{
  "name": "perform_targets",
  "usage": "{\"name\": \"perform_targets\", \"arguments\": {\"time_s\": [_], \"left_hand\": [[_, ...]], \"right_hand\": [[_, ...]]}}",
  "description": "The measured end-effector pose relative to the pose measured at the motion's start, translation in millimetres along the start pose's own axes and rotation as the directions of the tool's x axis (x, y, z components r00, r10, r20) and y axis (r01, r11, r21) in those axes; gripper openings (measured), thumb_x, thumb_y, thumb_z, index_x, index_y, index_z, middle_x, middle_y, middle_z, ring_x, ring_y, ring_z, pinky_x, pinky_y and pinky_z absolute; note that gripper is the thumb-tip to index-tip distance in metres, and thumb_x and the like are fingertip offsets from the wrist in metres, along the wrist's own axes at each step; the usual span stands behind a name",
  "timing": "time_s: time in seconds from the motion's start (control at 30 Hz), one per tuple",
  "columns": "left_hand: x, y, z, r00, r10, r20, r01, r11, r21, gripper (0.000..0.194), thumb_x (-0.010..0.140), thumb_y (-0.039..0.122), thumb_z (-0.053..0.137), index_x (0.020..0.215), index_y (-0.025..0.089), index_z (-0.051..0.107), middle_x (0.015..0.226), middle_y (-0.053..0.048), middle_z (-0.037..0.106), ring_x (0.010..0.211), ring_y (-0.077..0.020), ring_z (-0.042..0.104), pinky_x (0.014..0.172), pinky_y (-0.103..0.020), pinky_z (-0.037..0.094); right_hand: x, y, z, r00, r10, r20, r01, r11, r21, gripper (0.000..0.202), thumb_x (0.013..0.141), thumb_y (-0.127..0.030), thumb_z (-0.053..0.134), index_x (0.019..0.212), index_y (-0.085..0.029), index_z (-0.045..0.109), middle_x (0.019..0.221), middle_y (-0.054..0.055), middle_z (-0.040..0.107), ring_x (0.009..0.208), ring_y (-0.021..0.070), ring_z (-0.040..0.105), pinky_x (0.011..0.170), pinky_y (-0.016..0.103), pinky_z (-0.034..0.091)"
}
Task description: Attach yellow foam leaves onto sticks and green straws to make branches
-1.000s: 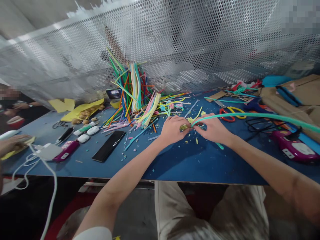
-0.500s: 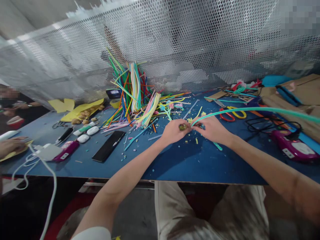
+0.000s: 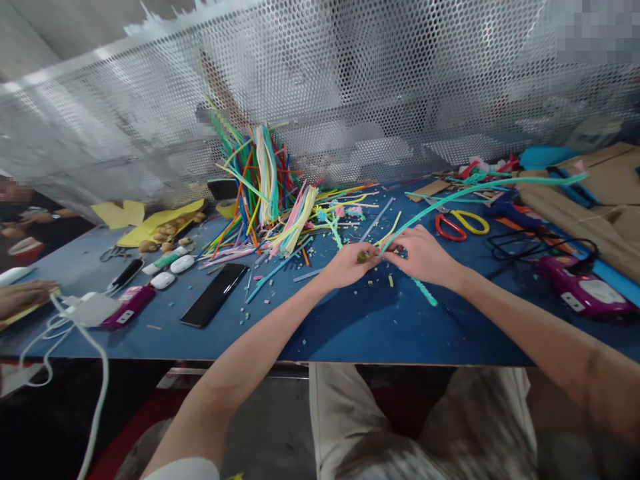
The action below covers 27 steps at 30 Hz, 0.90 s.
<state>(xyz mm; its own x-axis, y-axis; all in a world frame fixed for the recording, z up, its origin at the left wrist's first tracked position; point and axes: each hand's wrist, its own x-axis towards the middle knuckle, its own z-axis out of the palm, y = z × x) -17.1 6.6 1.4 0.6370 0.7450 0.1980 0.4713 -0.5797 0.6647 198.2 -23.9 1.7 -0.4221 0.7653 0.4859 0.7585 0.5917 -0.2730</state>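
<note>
Both hands meet over the blue table. My left hand [image 3: 347, 265] is closed round a small olive-brown lump [image 3: 367, 256], mostly covered by the fingers. With thumb and fingertips, my right hand [image 3: 423, 255] pinches a long mint-green pipe cleaner [image 3: 450, 195] where the two hands' fingertips meet. The pipe cleaner arcs up and away to the right; its far end hangs over the cardboard. A shorter fuzzy green piece [image 3: 425, 292] pokes out below my right hand. Just beyond my left hand lies a twisted pale-green pipe cleaner piece [image 3: 336, 233].
Bundled coloured pipe cleaners [image 3: 265, 180] stand at the back. Scissors [image 3: 451, 225], a cable and a purple device [image 3: 583, 287] lie right. A black phone [image 3: 214, 295], white cases, yellow paper [image 3: 120, 215] and a charger [image 3: 95, 308] lie left. Another person's hand [image 3: 25, 299] is far left.
The long green pipe cleaner's far end has swung up and back; its tip now shows above the cardboard. Both hands remain together, and the view has shifted slightly.
</note>
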Motion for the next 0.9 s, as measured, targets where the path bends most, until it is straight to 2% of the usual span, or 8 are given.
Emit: {"name": "perform_targets", "arguments": {"time_s": [0.2,0.33,0.43,0.57,0.67,0.77,0.9], "left_hand": [[-0.2,2.1,0.8,0.999,-0.004,-0.046,0.006,0.999,0.037,0.021,0.086,0.035,0.063,0.09,0.017,0.074,0.086,-0.004,0.073,0.075,-0.015,0.063,0.071,-0.026,0.045],[-1.3,6.5,0.0,0.998,0.012,-0.069,-0.008,0.999,0.05,0.016,0.086,0.029,0.063,0.09,0.018,0.074,0.09,-0.003,0.075,0.081,-0.0157,0.066,0.076,-0.026,0.048],[-2.0,9.1,-2.1,0.995,0.026,-0.092,-0.022,0.999,0.039,0.019,0.088,0.03,0.061,0.094,0.018,0.074,0.091,-0.003,0.076,0.08,-0.0158,0.068,0.075,-0.026,0.049],[-2.1,10.7,-6.5,0.974,0.179,-0.137,-0.16,0.977,0.141,0.019,0.089,0.027,0.06,0.099,0.018,0.074,0.096,-0.006,0.075,0.086,-0.017,0.069,0.08,-0.027,0.05],[-2.3,9.8,-9.5,0.947,0.298,-0.124,-0.262,0.934,0.242,0.02,0.091,0.024,0.057,0.103,0.018,0.072,0.1,-0.008,0.073,0.09,-0.0175,0.068,0.084,-0.029,0.051],[-2.8,7.5,-11.8,0.929,0.359,-0.084,-0.319,0.897,0.306,0.019,0.093,0.023,0.054,0.103,0.018,0.069,0.101,-0.009,0.072,0.093,-0.0178,0.068,0.086,-0.03,0.051],[-3.4,5.0,-14.0,0.913,0.395,-0.104,-0.343,0.878,0.333,0.016,0.094,0.024,0.054,0.101,0.018,0.068,0.099,-0.008,0.072,0.094,-0.0178,0.067,0.086,-0.03,0.05]], "right_hand": [[0.8,-2.8,-3.2,0.997,-0.036,0.063,0.033,0.998,0.06,0.009,0.088,-0.032,0.065,0.092,-0.025,0.069,0.086,0.0,0.075,0.086,0.0211,0.065,0.079,0.035,0.033],[1.8,-3.4,-2.1,0.997,0.0,0.075,0.0,1.0,0.009,0.012,0.086,-0.034,0.068,0.091,-0.024,0.066,0.082,0.001,0.073,0.082,0.0208,0.065,0.078,0.034,0.033],[2.0,-2.0,-2.7,0.998,-0.015,0.054,0.014,1.0,0.023,0.016,0.09,-0.038,0.064,0.094,-0.023,0.067,0.083,0.003,0.073,0.082,0.0214,0.065,0.079,0.034,0.035],[1.7,0.5,-5.9,0.999,-0.032,0.027,0.031,0.997,0.068,0.017,0.094,-0.036,0.059,0.093,-0.026,0.072,0.08,0.001,0.074,0.077,0.0193,0.065,0.078,0.033,0.038],[1.1,-0.4,-8.1,0.999,-0.037,-0.01,0.038,0.997,0.07,0.016,0.094,-0.031,0.058,0.091,-0.027,0.074,0.084,-0.001,0.075,0.078,0.0186,0.065,0.079,0.034,0.038],[0.7,-4.0,-9.6,0.998,-0.059,-0.027,0.061,0.997,0.054,0.013,0.092,-0.027,0.06,0.09,-0.025,0.072,0.09,0.001,0.076,0.084,0.0205,0.065,0.082,0.036,0.038],[0.8,-8.6,-12.0,0.999,-0.038,-0.039,0.042,0.992,0.119,0.008,0.09,-0.025,0.062,0.092,-0.024,0.07,0.089,0.002,0.075,0.084,0.0209,0.064,0.082,0.036,0.04]]}}
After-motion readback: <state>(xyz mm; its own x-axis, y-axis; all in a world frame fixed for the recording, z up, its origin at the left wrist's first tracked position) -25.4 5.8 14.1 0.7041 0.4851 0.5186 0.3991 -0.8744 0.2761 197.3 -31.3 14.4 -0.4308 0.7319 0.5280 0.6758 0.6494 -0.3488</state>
